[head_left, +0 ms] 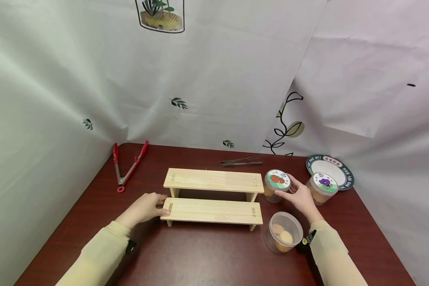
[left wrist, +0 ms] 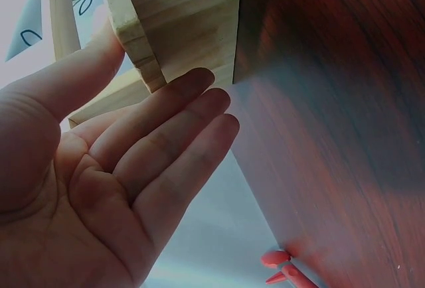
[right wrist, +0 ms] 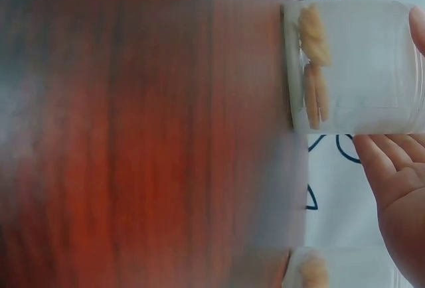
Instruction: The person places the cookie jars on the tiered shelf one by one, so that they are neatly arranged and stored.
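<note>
My left hand (head_left: 148, 208) holds the left end of the lower front wooden shelf (head_left: 214, 210), thumb on top at the corner. In the left wrist view its other fingers (left wrist: 179, 142) lie against the shelf's wooden end (left wrist: 192, 29). On the right, my right hand (head_left: 300, 198) grips a clear jar (head_left: 271, 194) with a tomato picture on its lid, thumb in front and fingers round the far side. Biscuits (right wrist: 315, 69) show low inside this jar in the right wrist view. Close behind stands the higher wooden shelf (head_left: 214, 179).
A lidless clear jar (head_left: 283, 232) with round biscuits stands near my right forearm. Beyond my right hand are a flower-lidded jar (head_left: 321, 188) and a dark-rimmed plate (head_left: 344, 176). Metal tweezers (head_left: 241, 161) lie behind the shelves, red-handled tongs (head_left: 128, 171) at back left.
</note>
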Demonstrator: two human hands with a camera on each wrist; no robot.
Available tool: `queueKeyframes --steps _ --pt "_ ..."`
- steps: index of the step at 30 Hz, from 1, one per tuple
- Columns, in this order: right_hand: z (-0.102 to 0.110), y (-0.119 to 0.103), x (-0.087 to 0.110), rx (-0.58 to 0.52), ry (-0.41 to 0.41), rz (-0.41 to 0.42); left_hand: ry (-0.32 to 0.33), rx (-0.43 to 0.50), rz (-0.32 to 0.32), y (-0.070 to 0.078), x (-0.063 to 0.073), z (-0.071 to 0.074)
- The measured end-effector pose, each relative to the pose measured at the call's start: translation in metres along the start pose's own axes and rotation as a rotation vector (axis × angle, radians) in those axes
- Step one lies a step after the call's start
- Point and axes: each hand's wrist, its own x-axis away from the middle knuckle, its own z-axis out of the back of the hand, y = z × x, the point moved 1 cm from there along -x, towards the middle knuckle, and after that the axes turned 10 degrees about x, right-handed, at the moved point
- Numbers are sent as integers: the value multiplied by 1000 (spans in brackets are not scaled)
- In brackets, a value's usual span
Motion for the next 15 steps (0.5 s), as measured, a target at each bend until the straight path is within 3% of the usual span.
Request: queueKeyframes --steps 15 --pt "29 -20 10 -20 32 14 -5 2 5 0 -1 0"
